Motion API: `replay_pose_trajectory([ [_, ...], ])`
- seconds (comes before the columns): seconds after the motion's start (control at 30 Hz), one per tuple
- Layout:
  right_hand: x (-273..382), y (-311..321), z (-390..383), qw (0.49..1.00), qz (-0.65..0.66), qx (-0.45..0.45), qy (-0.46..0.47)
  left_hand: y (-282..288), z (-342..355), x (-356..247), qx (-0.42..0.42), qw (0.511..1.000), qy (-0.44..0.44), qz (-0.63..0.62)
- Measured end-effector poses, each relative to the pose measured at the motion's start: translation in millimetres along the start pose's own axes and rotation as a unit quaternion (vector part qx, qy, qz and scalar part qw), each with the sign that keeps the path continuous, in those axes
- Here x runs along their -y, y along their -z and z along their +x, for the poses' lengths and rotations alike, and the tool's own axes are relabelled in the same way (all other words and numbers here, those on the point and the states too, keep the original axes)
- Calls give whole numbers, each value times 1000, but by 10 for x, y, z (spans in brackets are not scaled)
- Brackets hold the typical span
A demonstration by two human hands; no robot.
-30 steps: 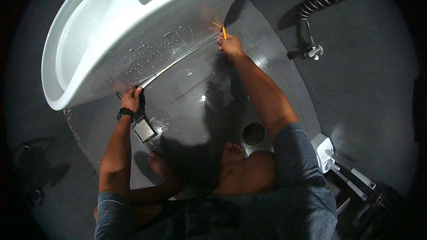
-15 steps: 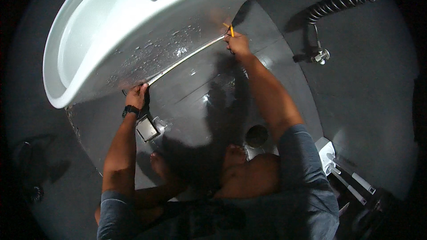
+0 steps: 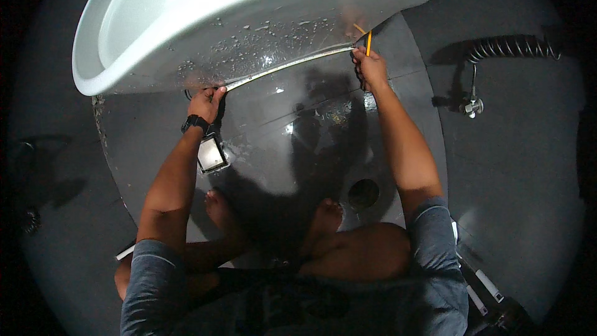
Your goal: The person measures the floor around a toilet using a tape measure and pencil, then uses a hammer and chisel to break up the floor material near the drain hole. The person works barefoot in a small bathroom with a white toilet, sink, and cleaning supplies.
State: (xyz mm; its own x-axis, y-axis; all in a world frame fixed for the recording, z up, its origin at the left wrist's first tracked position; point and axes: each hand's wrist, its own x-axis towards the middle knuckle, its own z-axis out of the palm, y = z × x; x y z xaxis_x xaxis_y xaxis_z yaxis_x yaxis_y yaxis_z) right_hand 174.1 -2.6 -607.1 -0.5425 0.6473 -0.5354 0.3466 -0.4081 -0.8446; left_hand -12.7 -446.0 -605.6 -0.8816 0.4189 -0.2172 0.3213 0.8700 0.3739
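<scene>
A long, thin whitish strip (image 3: 289,65) stretches between my two hands, slightly bowed, along the lower edge of a white tub or basin (image 3: 155,43). My left hand (image 3: 206,102), with a black watch on its wrist, pinches the strip's left end. At the far end, my right hand (image 3: 372,71) is closed around the strip's other end and a slim orange stick (image 3: 369,43), perhaps a pencil. The fingertips of both hands are close to the tub's glossy, droplet-covered side, which mirrors them. Exactly how the strip's ends sit in my fingers is hidden.
A square metal drain cover (image 3: 211,154) lies by my left forearm. Near my right foot is a round dark hole or disc (image 3: 364,194). On the right, a coiled hose (image 3: 513,48) hangs by a valve (image 3: 474,107). White-handled items (image 3: 488,286) stand lower right. The tiled floor (image 3: 267,149) looks wet.
The view has shifted, so the tub and both hands appear higher and farther right. Both hands keep hold of the strip, and the orange stick stands more upright.
</scene>
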Motion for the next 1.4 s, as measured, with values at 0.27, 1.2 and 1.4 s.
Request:
replay_pose_trajectory([
  [0.27,44,268,-214,998,57,-39,-5,20,34,-3,11,1000,-14,-4],
  [1.2,-62,153,-669,990,100,76,64,47,27,3,38,998,15,-48],
  [1.4,-55,44,-865,963,-174,143,149,22,27,-7,36,999,33,-14],
])
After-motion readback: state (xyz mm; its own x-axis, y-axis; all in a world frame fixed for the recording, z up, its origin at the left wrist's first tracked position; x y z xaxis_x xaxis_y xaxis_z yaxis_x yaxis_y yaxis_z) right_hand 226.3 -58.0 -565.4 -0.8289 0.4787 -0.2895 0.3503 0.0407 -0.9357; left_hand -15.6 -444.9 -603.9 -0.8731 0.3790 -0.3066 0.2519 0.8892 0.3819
